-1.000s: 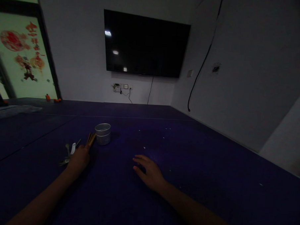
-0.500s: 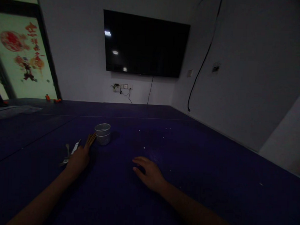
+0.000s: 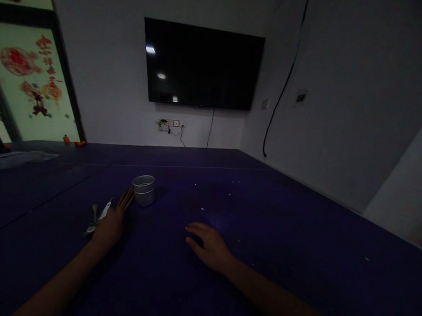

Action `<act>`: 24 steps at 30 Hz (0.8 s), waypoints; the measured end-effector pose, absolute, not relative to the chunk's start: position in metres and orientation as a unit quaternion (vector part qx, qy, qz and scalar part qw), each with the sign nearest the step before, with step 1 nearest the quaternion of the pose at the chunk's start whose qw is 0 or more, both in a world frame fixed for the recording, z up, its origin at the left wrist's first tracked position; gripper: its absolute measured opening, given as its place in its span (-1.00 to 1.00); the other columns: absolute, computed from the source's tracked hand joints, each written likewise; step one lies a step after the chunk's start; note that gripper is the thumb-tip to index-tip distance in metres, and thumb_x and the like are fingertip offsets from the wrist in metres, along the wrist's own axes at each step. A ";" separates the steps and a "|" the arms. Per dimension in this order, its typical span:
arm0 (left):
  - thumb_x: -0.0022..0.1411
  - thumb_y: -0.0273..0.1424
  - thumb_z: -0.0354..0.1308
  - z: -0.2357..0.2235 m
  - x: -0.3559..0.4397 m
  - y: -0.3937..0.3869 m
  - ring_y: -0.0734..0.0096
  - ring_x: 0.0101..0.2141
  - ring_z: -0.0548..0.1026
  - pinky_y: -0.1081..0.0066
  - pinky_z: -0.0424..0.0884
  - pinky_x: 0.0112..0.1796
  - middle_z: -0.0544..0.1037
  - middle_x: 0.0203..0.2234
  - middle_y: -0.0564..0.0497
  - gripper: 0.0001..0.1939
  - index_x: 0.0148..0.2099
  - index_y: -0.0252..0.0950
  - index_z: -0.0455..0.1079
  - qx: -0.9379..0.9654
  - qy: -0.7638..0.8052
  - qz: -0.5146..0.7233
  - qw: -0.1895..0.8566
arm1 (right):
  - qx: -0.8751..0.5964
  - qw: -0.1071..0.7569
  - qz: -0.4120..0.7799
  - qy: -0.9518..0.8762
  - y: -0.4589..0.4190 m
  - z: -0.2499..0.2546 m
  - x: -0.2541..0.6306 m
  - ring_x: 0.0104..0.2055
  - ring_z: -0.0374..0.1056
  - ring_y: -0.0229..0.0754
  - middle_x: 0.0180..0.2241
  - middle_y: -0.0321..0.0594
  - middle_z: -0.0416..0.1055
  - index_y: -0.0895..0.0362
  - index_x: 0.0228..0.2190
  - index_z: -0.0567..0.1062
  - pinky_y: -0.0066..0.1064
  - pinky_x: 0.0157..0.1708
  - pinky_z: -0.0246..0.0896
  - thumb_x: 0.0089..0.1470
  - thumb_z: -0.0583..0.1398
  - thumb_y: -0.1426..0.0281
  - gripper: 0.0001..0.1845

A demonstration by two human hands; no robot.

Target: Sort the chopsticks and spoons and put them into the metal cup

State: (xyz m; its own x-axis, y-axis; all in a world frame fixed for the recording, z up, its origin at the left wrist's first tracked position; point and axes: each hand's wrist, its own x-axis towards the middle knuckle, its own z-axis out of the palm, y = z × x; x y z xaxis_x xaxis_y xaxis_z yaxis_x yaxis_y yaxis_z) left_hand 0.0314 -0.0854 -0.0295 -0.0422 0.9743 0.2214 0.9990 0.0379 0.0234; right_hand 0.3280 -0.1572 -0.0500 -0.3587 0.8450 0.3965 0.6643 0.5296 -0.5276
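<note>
My left hand [image 3: 108, 228] rests on the dark blue table [image 3: 281, 235], its fingers over the near ends of a bundle of wooden chopsticks [image 3: 126, 199]; the dim light hides whether it grips them. The chopsticks point toward a small round metal container [image 3: 143, 190] just beyond. Metal cutlery, a fork among it [image 3: 98, 216], lies against the left side of that hand. My right hand [image 3: 209, 244] lies flat on the table to the right, fingers stretched out, holding nothing.
A black wall-mounted TV [image 3: 203, 64] hangs ahead, with sockets and a cable below it. A glass door with red decorations [image 3: 29, 80] is at the left. Small white specks [image 3: 202, 208] dot the table. The room is dim.
Both hands have hardly moved. The view has tilted up a little, so everything sits slightly lower in the picture.
</note>
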 end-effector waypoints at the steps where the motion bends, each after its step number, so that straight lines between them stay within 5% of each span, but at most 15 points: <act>1: 0.18 -0.64 -0.31 -0.030 0.031 -0.085 0.19 -0.37 0.51 0.31 0.40 -0.42 0.46 -0.24 -0.33 -0.51 0.10 -0.45 0.23 -0.689 -0.716 -0.088 0.075 | -0.463 0.324 0.138 -0.813 -0.157 -0.050 0.328 0.04 0.31 -0.10 0.01 -0.13 0.39 0.10 -0.04 0.46 -0.21 0.06 0.17 0.16 0.09 0.29 -0.64; 15: 0.14 -0.66 -0.25 -0.023 0.042 -0.093 0.12 -0.33 0.52 0.30 0.40 -0.40 0.40 -0.18 -0.44 -0.47 0.18 -0.61 0.07 -0.669 -0.729 -0.133 0.061 | -0.458 0.308 0.130 -0.824 -0.158 -0.048 0.328 0.00 0.34 -0.10 -0.03 -0.12 0.43 0.10 -0.05 0.47 -0.21 0.02 0.20 0.17 0.08 0.29 -0.65; 24: 0.19 -0.63 -0.24 -0.011 0.042 -0.099 0.16 -0.30 0.50 0.37 0.40 -0.39 0.36 -0.18 -0.33 -0.50 0.19 -0.57 0.05 -0.639 -0.742 -0.181 0.097 | -0.459 0.306 0.129 -0.824 -0.159 -0.048 0.328 -0.01 0.35 -0.10 -0.05 -0.12 0.44 0.12 -0.06 0.47 -0.24 0.01 0.21 0.16 0.09 0.29 -0.65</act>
